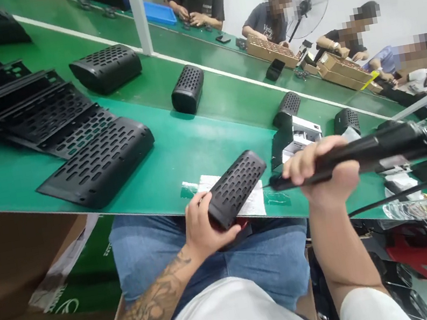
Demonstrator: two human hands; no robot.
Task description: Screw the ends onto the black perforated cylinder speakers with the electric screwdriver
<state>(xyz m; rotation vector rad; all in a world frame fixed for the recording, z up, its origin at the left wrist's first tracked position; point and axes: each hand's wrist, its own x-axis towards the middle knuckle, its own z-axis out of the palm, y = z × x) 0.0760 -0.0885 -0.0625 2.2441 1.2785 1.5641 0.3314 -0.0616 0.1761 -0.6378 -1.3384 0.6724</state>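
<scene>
My left hand (204, 227) is closed around the near end of a black perforated housing (238, 186), which lies tilted over the front edge of the green table. In my right hand (319, 169) is a black electric screwdriver (375, 149), held level with its tip pointing left at the housing's right end. A small gap seems to separate the tip from the housing, though I cannot tell for sure. Under the housing lies a white paper sheet (259, 201), taped to the table (172, 156).
Several black perforated covers (95, 163) are piled at left. More housings (188, 89) stand along the table's middle, near a white-and-black box-shaped part (301, 134). A cable trails right from the screwdriver. An open cardboard box (8, 281) sits below left. Several people work across the table.
</scene>
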